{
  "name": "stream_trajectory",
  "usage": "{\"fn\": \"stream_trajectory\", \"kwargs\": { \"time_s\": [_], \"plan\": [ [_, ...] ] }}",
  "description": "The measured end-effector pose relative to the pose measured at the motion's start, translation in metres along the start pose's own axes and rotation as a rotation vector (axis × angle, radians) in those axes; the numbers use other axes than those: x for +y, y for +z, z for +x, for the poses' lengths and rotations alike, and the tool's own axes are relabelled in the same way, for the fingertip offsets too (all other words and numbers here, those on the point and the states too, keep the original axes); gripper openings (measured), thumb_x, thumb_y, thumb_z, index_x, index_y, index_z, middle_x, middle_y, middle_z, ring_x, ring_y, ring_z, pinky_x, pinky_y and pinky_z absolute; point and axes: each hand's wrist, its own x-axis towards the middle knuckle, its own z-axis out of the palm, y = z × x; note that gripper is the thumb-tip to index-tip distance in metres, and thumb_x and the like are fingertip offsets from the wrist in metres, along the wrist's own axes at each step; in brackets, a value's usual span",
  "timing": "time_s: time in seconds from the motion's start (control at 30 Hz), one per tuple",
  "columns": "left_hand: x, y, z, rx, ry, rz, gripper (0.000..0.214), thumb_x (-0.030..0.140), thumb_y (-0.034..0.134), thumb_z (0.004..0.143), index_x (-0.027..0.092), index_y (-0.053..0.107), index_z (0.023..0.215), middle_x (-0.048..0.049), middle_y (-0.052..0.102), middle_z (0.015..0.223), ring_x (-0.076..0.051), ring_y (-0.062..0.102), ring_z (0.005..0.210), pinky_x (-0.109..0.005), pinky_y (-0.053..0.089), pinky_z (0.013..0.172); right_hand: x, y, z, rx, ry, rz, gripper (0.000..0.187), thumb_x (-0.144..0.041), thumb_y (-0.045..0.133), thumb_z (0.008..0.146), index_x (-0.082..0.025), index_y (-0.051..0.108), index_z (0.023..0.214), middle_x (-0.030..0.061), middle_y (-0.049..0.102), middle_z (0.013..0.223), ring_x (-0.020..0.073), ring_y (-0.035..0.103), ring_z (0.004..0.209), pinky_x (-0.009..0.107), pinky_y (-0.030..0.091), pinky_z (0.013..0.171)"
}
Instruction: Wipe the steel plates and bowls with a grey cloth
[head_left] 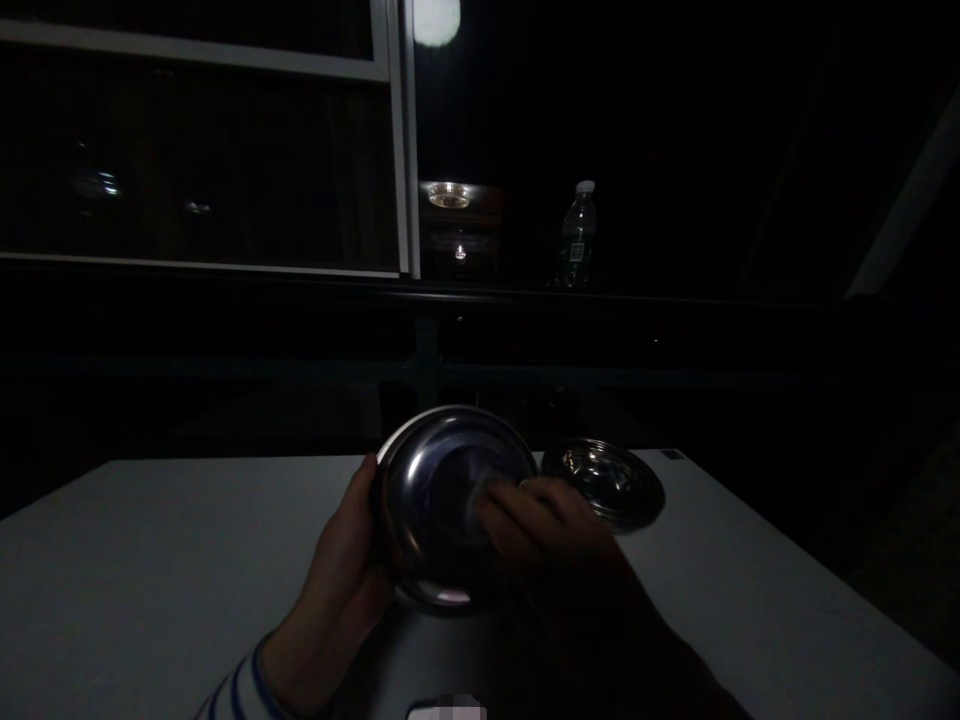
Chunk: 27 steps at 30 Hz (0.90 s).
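A shiny metal bowl point(439, 500) is tilted up above the white table, one rounded face toward me. Its left rim lies in my left hand point(341, 560), which is closed on it with the thumb along the edge. My right hand point(544, 525) is curled, with its fingertips against the middle of the bowl's face. Something pale and blurred point(480, 497) shows at those fingertips; its kind cannot be made out. Just behind my right hand, a second metal bowl point(607, 483) rests on the table, its hollow side showing.
The white table point(187, 560) reaches out to both sides. A small dark patch point(671, 454) marks its far right corner. Beyond stand a plastic bottle point(577, 235) and a white-framed window point(405, 150). A partly cut-off, phone-like object point(427, 713) lies at the near edge. The room is dark.
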Motion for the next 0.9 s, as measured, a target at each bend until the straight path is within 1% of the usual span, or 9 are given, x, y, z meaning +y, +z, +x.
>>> {"fn": "stream_trajectory", "kwargs": {
  "time_s": [0.1, 0.13, 0.27, 0.33, 0.4, 0.47, 0.6, 0.77, 0.9],
  "plan": [
    [0.001, 0.000, 0.000, 0.004, 0.017, 0.020, 0.022, 0.024, 0.048, 0.083, 0.015, 0.058, 0.066, 0.0011, 0.058, 0.044, -0.011, 0.050, 0.035, -0.020, 0.039, 0.035, -0.009, 0.004, 0.001, 0.063, -0.056, 0.084, 0.026, -0.012, 0.038, 0.085, -0.015, 0.058, 0.101, 0.0058, 0.064, 0.098, 0.0179, 0.052, 0.076, 0.031, 0.043, 0.063],
    [0.001, 0.001, 0.000, 0.001, 0.021, 0.018, 0.022, 0.024, 0.047, 0.083, 0.015, 0.058, 0.066, 0.0013, 0.058, 0.043, -0.011, 0.050, 0.035, -0.020, 0.039, 0.034, -0.008, 0.004, 0.001, 0.064, -0.063, 0.095, 0.026, -0.013, 0.038, 0.085, -0.016, 0.058, 0.101, 0.0056, 0.064, 0.098, 0.0176, 0.052, 0.076, 0.031, 0.043, 0.063],
    [0.000, 0.003, -0.002, -0.003, 0.029, -0.003, 0.023, 0.025, 0.046, 0.085, 0.015, 0.060, 0.069, 0.0009, 0.060, 0.046, -0.011, 0.052, 0.036, -0.021, 0.042, 0.036, 0.001, 0.003, -0.001, -0.023, -0.012, 0.052, 0.026, -0.017, 0.044, 0.085, -0.015, 0.055, 0.107, 0.0069, 0.061, 0.109, 0.0194, 0.051, 0.085, 0.032, 0.043, 0.066],
    [0.000, 0.004, -0.002, 0.003, 0.030, 0.006, 0.024, 0.025, 0.047, 0.085, 0.014, 0.060, 0.068, 0.0005, 0.060, 0.046, -0.011, 0.053, 0.037, -0.020, 0.043, 0.036, -0.001, 0.004, 0.000, 0.006, -0.009, 0.036, 0.026, -0.017, 0.044, 0.083, -0.014, 0.056, 0.106, 0.0075, 0.060, 0.110, 0.0199, 0.050, 0.085, 0.032, 0.043, 0.066],
    [0.000, 0.004, -0.002, 0.001, 0.015, 0.006, 0.026, 0.027, 0.047, 0.085, 0.014, 0.059, 0.066, 0.0003, 0.060, 0.045, -0.010, 0.052, 0.035, -0.020, 0.042, 0.034, -0.005, 0.005, 0.001, 0.066, -0.051, 0.052, 0.024, -0.016, 0.044, 0.083, -0.014, 0.057, 0.102, 0.0068, 0.063, 0.103, 0.0188, 0.051, 0.082, 0.032, 0.044, 0.063],
    [-0.001, 0.003, -0.003, -0.014, -0.007, -0.010, 0.029, 0.029, 0.046, 0.085, 0.014, 0.059, 0.063, 0.0002, 0.059, 0.044, -0.010, 0.051, 0.034, -0.020, 0.042, 0.033, -0.009, 0.006, 0.003, 0.083, -0.075, 0.057, 0.022, -0.015, 0.043, 0.084, -0.016, 0.058, 0.100, 0.0052, 0.064, 0.099, 0.0178, 0.052, 0.080, 0.031, 0.043, 0.063],
    [-0.003, 0.002, -0.003, -0.016, -0.019, -0.005, 0.031, 0.031, 0.046, 0.085, 0.015, 0.058, 0.062, 0.0004, 0.058, 0.042, -0.011, 0.052, 0.034, -0.020, 0.042, 0.033, -0.006, 0.006, 0.004, 0.063, -0.022, 0.016, 0.020, -0.018, 0.044, 0.087, -0.017, 0.057, 0.102, 0.0039, 0.062, 0.108, 0.0192, 0.051, 0.086, 0.032, 0.042, 0.065],
    [-0.002, 0.003, 0.000, 0.015, 0.040, 0.000, 0.028, 0.029, 0.048, 0.084, 0.015, 0.059, 0.062, 0.0012, 0.059, 0.043, -0.010, 0.052, 0.034, -0.020, 0.043, 0.034, -0.012, 0.008, -0.001, 0.047, -0.072, 0.103, 0.022, -0.017, 0.036, 0.090, -0.018, 0.057, 0.098, 0.0032, 0.064, 0.101, 0.0169, 0.052, 0.078, 0.031, 0.041, 0.061],
    [-0.003, 0.004, -0.001, 0.014, 0.035, -0.003, 0.030, 0.031, 0.048, 0.085, 0.015, 0.059, 0.062, 0.0009, 0.059, 0.044, -0.011, 0.053, 0.036, -0.020, 0.042, 0.033, -0.015, 0.009, 0.000, 0.068, -0.053, 0.093, 0.022, -0.018, 0.036, 0.091, -0.019, 0.056, 0.101, 0.0016, 0.063, 0.105, 0.0171, 0.052, 0.085, 0.032, 0.041, 0.064]
  ]
}}
